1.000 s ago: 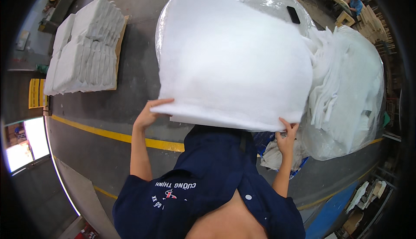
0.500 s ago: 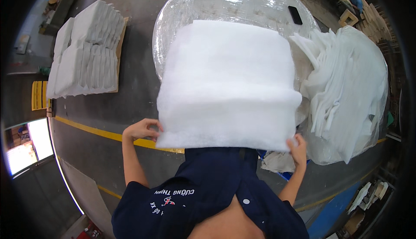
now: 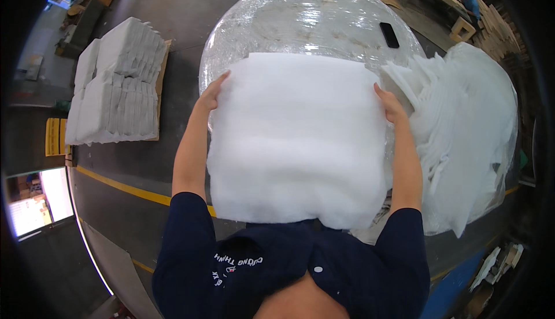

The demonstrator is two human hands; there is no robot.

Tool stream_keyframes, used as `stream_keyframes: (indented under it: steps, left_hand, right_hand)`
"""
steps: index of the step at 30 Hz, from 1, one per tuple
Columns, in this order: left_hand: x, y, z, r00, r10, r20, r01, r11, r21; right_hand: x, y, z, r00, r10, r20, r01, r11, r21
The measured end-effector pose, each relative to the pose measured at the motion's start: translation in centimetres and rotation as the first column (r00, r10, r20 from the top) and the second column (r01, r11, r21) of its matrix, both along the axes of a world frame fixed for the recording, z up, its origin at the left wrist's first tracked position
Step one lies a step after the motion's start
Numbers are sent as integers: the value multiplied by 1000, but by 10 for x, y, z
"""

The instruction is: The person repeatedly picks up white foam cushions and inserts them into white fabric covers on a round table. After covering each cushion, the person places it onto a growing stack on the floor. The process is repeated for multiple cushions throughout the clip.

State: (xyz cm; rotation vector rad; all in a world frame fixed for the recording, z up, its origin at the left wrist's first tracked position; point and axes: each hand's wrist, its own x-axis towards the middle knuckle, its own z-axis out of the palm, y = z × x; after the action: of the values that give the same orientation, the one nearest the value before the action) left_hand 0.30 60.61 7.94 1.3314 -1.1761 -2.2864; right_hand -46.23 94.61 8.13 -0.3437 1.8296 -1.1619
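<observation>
A thick, soft white stack of wadding sheets (image 3: pixel 298 139) lies in front of me, its near end against my shirt and its far part on a round table wrapped in clear film (image 3: pixel 254 24). My left hand (image 3: pixel 214 91) grips the stack's left edge near the far corner. At the opposite edge my right hand (image 3: pixel 393 106) holds the stack at about the same height, thumb pointing forward. The fingers under the edges are partly hidden.
On the right, a plastic-covered heap of white wadding (image 3: pixel 462 139) stands close to my right arm. A black phone (image 3: pixel 389 35) lies on the film. Stacked white pads (image 3: pixel 115 87) stand on the left, beyond a yellow floor line (image 3: pixel 124 186). A person (image 3: pixel 471 4) is far right.
Both hands have moved from the near corners of the stack forward along its sides to the far part. The stack's near end now sits lower in view, against my shirt.
</observation>
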Motion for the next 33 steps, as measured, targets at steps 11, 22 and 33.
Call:
stream_keyframes:
  steps: [11, 22, 33]
  left_hand:
    - [-12, -24, -11, 948, 214, 235, -96, 897, -432]
    - [-35, 6, -1, 805, 488, 336, 265, 211, -941]
    - [-79, 23, -11, 684, -57, 728, 572, 661, -485]
  right_hand:
    - [-1, -80, -41, 940, -37, -339, 11, 997, -79]
    - [33, -63, -9, 500, 66, -863, 108, 984, 139]
    - [65, -99, -15, 711, 326, -624, -69, 914, 399]
